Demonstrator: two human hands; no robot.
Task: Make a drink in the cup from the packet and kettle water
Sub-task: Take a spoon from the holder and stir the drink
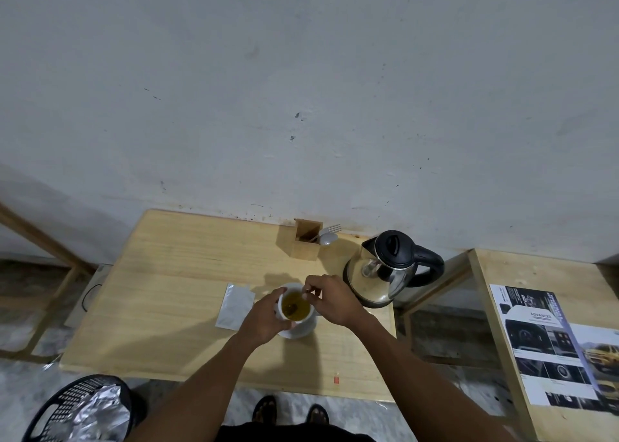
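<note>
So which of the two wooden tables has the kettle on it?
The middle table, with the cup and kettle; the right one holds only a brochure.

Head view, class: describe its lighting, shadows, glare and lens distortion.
Head view: dim, soft light; faint shadows fall on the table left of the wooden holder and cup; the steel kettle shows bright reflections; wide-angle distortion bends the table edges and floor line; the hands look slightly soft.

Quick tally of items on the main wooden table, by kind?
Cup: 1
Saucer: 1
Packet: 1
Kettle: 1
Wooden holder: 1
Utensils beside the holder: 2 visible (fork, spoon)
Total: 7
</note>
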